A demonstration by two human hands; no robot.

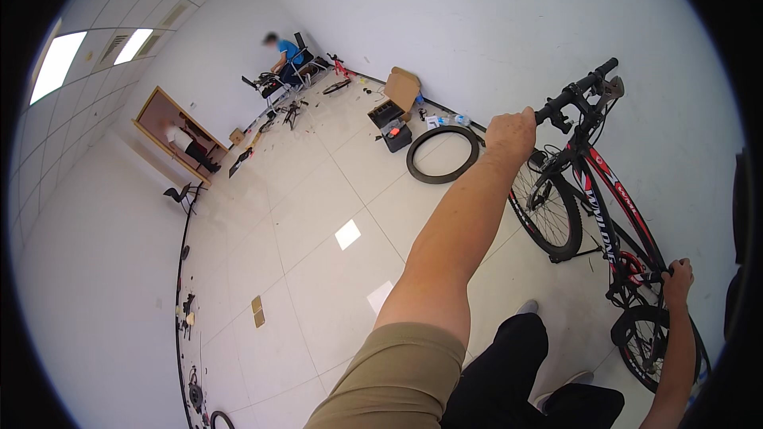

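A black and red bicycle leans along the white wall at my right. My left hand is closed on the near end of its black handlebar, my forearm stretched forward across the view. Lower right, my right hand is closed on the bicycle's frame around the top of the seat tube; exactly which part lies under the fingers is hard to tell. The front wheel stands below the handlebar, and the rear wheel is beside my right forearm and my legs.
A loose tyre lies on the tiled floor. An open cardboard box and tool cases lie along the far wall. A person in blue sits among bike parts; another person stands in the doorway. Scattered parts line the left wall.
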